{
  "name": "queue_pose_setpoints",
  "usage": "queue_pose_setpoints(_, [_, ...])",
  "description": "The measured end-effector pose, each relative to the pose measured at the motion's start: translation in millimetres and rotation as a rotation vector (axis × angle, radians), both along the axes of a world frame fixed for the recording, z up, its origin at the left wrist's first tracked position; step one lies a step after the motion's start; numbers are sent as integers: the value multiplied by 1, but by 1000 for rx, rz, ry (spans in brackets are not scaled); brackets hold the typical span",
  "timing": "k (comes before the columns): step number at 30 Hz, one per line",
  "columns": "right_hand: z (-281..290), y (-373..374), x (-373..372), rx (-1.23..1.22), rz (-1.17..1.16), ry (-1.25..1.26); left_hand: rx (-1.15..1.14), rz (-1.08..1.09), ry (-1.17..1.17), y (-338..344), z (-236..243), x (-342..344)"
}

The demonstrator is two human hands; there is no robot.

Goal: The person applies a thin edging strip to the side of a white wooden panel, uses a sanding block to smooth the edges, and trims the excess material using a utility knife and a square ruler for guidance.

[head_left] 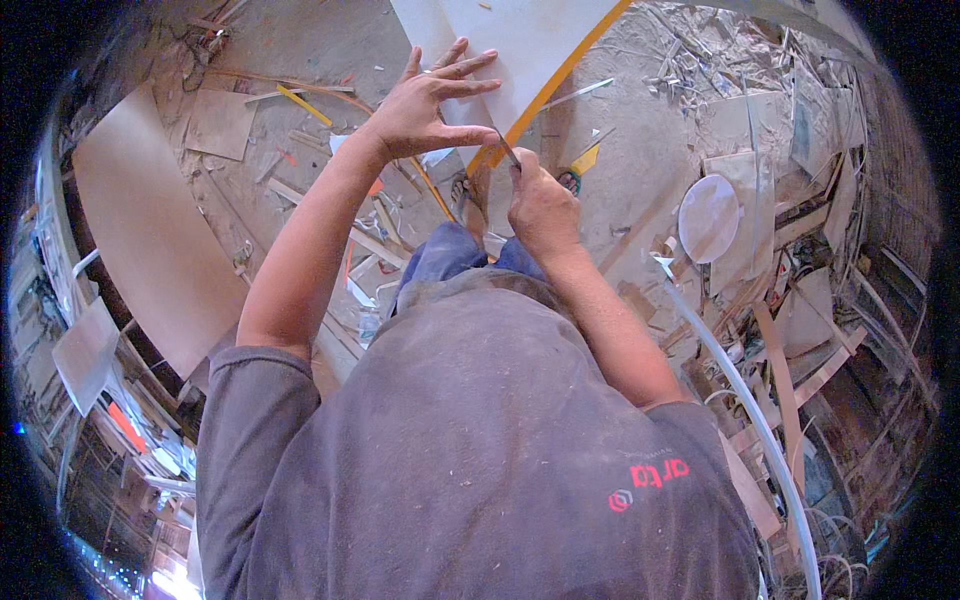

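A white panel (530, 45) with a yellow edge strip (568, 72) stands in front of me at the top of the view, its near corner pointing down toward my legs. My left hand (432, 112) spreads its fingers over the panel's left side, thumb stretched toward that corner. In my closed right hand (543, 208) is a thin, dark, blade-like tool (508, 150), held at the panel's near corner. The tool's tip comes close to my left thumb; whether they touch I cannot tell. My fingers hide its handle, so its exact kind does not show.
Wood offcuts and strips litter the floor (640, 130). A large brown board (155, 230) leans on the left. To the right lie a white oval piece (709, 219) and a long pale curved strip (745, 400). Yellow scraps (585, 160) lie near my feet.
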State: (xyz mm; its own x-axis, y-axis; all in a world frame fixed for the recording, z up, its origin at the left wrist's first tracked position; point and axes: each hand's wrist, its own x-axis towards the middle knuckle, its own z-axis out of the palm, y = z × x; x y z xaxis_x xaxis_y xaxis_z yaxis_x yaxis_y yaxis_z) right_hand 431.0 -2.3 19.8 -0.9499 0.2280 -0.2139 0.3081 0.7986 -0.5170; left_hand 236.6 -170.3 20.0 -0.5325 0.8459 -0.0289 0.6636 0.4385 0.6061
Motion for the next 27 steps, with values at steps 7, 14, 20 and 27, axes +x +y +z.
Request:
queue_pose_setpoints(7, [2,-5,1,13,-16,-26,30,79,1,4,-12,3])
queue_pose_setpoints(14, [-3,-5,5,41,-14,20,62,74,-39,7,-8,4])
queue_pose_setpoints(20, [-4,-8,4,116,5,83,31,40,-26,3,-8,1])
queue_pose_setpoints(27, [-7,-7,4,125,-6,66,18,24,-19,4,-7,-1])
